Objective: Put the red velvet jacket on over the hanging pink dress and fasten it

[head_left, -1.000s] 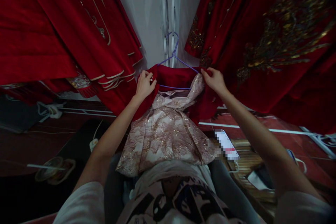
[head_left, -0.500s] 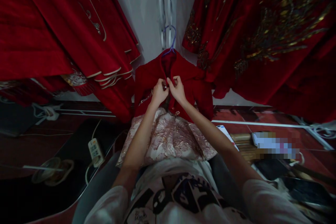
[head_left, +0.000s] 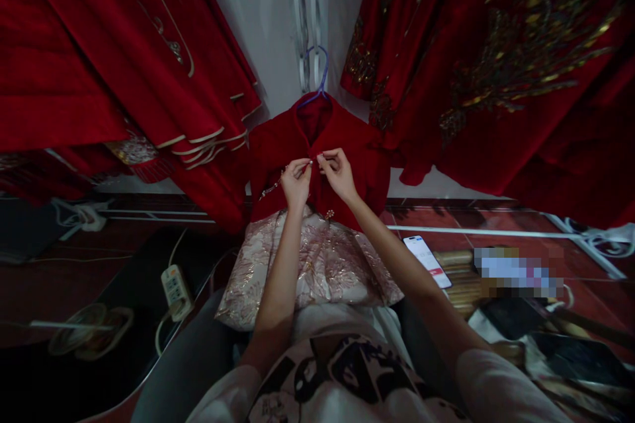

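A red jacket hangs on a thin purple-blue hanger, upright in front of me. My left hand pinches its front edge at the chest, and a tiny shiny spot, perhaps a button, shows by the fingertips. Just across the opening, my right hand pinches the facing edge between thumb and forefinger. Above the hands the collar gapes in a V. Shiny bead trim lies on the jacket's left side and a small flower-shaped ornament near its hem. Below hangs a pale pink and gold brocade skirt, spread over my lap.
Red garments with gold embroidery hang on the right, and more red garments on the left. A power strip lies on a black surface beside a plastic container. A lit phone rests at right near a wooden slatted thing.
The jacket's front edges have come together at the chest, where they gaped before. My hands have shifted slightly, fingertips now meeting at the opening. The phone shows more fully beside my right arm.
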